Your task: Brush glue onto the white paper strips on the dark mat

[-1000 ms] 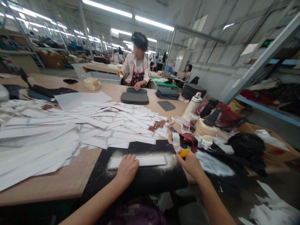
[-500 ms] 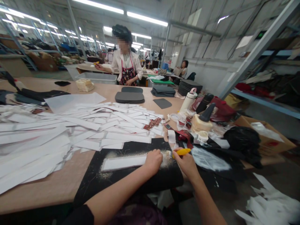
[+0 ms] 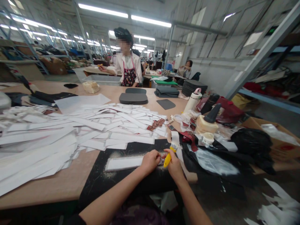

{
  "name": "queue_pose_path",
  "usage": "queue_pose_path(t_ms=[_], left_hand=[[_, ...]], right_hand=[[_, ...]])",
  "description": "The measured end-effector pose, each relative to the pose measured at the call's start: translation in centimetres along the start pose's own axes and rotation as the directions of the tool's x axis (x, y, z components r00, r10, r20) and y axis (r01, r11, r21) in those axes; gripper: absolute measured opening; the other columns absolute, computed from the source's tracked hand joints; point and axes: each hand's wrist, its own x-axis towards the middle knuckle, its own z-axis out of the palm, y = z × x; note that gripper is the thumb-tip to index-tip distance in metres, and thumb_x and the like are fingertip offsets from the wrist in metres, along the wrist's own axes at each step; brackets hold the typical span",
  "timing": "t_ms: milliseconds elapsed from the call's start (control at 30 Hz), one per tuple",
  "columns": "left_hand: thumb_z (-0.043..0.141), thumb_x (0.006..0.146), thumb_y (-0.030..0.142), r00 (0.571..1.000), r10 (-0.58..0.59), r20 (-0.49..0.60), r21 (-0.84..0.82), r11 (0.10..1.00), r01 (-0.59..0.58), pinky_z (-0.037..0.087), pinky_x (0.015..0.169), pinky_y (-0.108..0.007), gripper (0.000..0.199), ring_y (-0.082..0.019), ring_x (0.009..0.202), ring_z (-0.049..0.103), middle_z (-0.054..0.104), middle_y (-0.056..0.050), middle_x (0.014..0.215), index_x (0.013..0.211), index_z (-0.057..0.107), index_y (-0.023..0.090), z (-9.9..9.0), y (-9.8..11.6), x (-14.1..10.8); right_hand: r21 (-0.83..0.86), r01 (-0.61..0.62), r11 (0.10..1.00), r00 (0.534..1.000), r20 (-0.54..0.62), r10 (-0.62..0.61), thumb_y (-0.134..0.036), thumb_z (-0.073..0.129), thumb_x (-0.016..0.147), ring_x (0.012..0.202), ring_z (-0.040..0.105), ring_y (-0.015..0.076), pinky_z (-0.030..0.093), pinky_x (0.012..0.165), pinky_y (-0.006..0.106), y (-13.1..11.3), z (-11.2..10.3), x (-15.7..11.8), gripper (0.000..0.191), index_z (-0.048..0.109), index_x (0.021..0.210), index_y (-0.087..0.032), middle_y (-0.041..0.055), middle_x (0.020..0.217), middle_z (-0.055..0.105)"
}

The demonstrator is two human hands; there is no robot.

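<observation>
A white strip (image 3: 125,163) with a dark edge lies on a black mat (image 3: 98,179) dusted with pale specks. My left hand (image 3: 151,161) is closed over the strip's right end, fingers pressed together at its edge. Just to the right, my right hand (image 3: 173,164) is closed round a yellow-handled brush (image 3: 169,157), whose pale bristle end points up and away from me. The fingertips of both hands are close together at the strip's end; whether the right fingers also pinch the strip is hard to see.
White strips (image 3: 112,125) cover the left and middle of the table. Stacked grey pieces (image 3: 133,98) lie behind. On the right stand a glue-crusted container (image 3: 206,125), a white bottle (image 3: 192,101) and a cardboard box (image 3: 278,137). A person (image 3: 128,67) stands across the table.
My right hand has moved left towards my left hand, and the brush has turned from lying sideways to pointing away. The strip's right end has come up between the hands. The view has shifted slightly.
</observation>
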Motion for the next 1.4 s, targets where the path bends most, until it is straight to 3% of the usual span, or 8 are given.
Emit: queue_pose_path(t_ms=[200,333,533,733,933,1067,1267,1400], left_hand=[[0.045,0.078,0.017,0.997,-0.075,-0.030,-0.199,0.978,0.067,0.046,0.065,-0.022,0.018,-0.013,0.071,0.061,0.067,-0.003,0.076,0.078,0.063,0.014,-1.2,-1.4,0.6],[0.043,0.081,0.020,0.996,-0.043,-0.076,-0.227,0.974,0.025,0.044,0.079,-0.025,0.023,-0.014,0.085,0.060,0.067,-0.004,0.093,0.094,0.063,0.018,-1.8,-1.3,-0.4],[0.055,0.071,0.026,0.996,0.005,-0.091,0.089,0.996,0.003,0.041,0.081,-0.034,0.019,-0.022,0.088,0.056,0.062,-0.007,0.087,0.087,0.059,0.016,-1.8,-0.7,-3.3],[0.052,0.069,0.018,0.956,-0.272,-0.111,-0.248,0.939,0.238,0.041,0.076,-0.033,0.007,-0.020,0.078,0.057,0.059,-0.004,0.068,0.062,0.052,0.017,-2.5,-1.4,-2.5],[0.050,0.073,0.027,0.840,-0.535,-0.095,-0.658,0.666,0.350,0.044,0.056,-0.024,0.012,-0.013,0.059,0.058,0.058,-0.001,0.061,0.067,0.048,0.016,-7.1,-5.7,-2.1],[0.057,0.070,0.027,0.790,-0.613,-0.025,-0.842,0.439,0.314,0.047,0.054,-0.023,0.015,-0.012,0.057,0.060,0.062,-0.004,0.064,0.069,0.048,0.015,-8.4,-6.7,-3.1],[0.062,0.070,0.019,0.754,-0.657,0.010,-0.950,0.230,0.213,0.050,0.050,-0.025,0.014,-0.013,0.052,0.059,0.062,-0.004,0.061,0.067,0.050,0.014,-9.4,-6.7,-3.5],[0.054,0.076,0.010,0.696,-0.718,-0.026,-0.983,0.145,0.112,0.051,0.049,-0.024,0.011,-0.011,0.049,0.058,0.060,-0.003,0.060,0.068,0.048,0.014,-13.8,-9.3,-4.2]], right_hand=[[-0.407,0.133,0.904,0.991,0.080,-0.110,-0.017,0.043,0.081,0.079,0.058,0.0210,0.040,0.073,0.030,0.1,0.6,0.1,0.030,0.056,0.109,-0.020,0.0058,0.084,0.066],[-0.500,0.222,0.837,0.975,0.115,-0.191,-0.019,0.047,0.081,0.085,0.057,0.0215,0.037,0.080,0.031,-1.4,0.6,0.3,0.028,0.056,0.108,-0.020,0.0068,0.086,0.064],[-0.454,0.107,0.885,0.992,0.102,-0.068,-0.021,0.048,0.080,0.086,0.059,0.0214,0.037,0.079,0.030,-2.3,1.0,0.7,0.031,0.052,0.111,-0.017,0.0073,0.088,0.064],[-0.596,0.162,0.786,0.987,0.085,-0.139,-0.018,0.052,0.077,0.081,0.058,0.0225,0.037,0.080,0.033,-2.1,1.9,0.0,0.034,0.052,0.112,-0.016,0.0077,0.085,0.063],[-0.698,0.304,0.648,0.948,0.156,-0.277,-0.011,0.048,0.079,0.080,0.056,0.0222,0.035,0.080,0.034,-2.0,1.6,-0.3,0.032,0.055,0.109,-0.017,0.0063,0.077,0.062],[-0.643,0.372,0.670,0.923,0.181,-0.340,-0.021,0.051,0.082,0.079,0.056,0.0221,0.037,0.075,0.033,-4.0,1.7,0.8,0.019,0.058,0.100,-0.019,0.0055,0.076,0.062],[-0.402,0.472,0.785,0.882,0.234,-0.410,-0.015,0.056,0.078,0.078,0.057,0.0176,0.042,0.068,0.025,-5.9,7.4,0.4,0.025,0.055,0.102,-0.020,0.0041,0.082,0.059],[-0.452,0.461,0.764,0.886,0.180,-0.428,-0.012,0.064,0.070,0.078,0.056,0.0206,0.045,0.071,0.031,-4.2,9.9,-0.3,0.035,0.055,0.103,-0.020,0.0050,0.083,0.057]])
